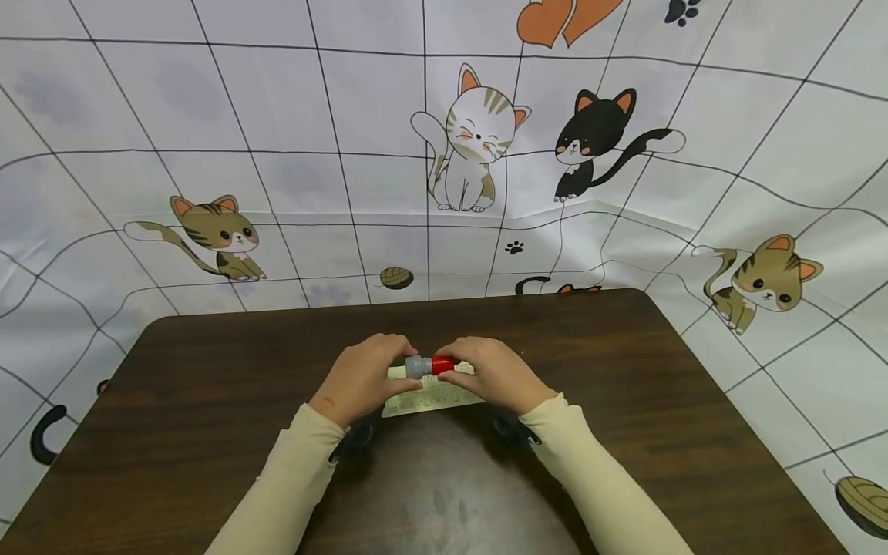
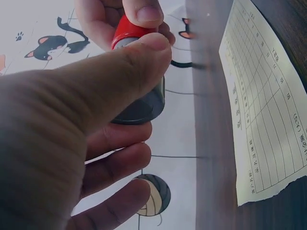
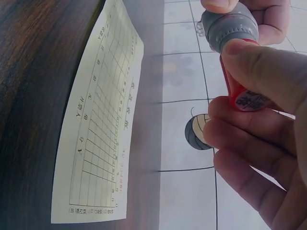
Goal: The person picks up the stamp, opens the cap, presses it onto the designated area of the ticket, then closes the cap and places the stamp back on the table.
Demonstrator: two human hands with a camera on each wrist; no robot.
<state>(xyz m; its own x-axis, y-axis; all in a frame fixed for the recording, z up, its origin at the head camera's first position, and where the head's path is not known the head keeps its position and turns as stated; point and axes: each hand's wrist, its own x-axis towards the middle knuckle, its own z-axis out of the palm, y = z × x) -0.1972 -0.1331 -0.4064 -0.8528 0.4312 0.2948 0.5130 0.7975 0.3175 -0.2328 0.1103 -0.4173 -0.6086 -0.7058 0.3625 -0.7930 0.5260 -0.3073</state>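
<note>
While aloft, stamp (image 1: 427,366) in both grips (image 1: 364,378) (image 1: 502,375).

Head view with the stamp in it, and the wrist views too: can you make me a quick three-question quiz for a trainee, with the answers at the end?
1. Which hand has its grip on the red part of the stamp?
2. True or false: the paper is blank.
3. Fill in the missing word: the paper lies on the dark brown ____.

Key
1. The right hand.
2. False; it bears a printed grid.
3. Table.
</note>
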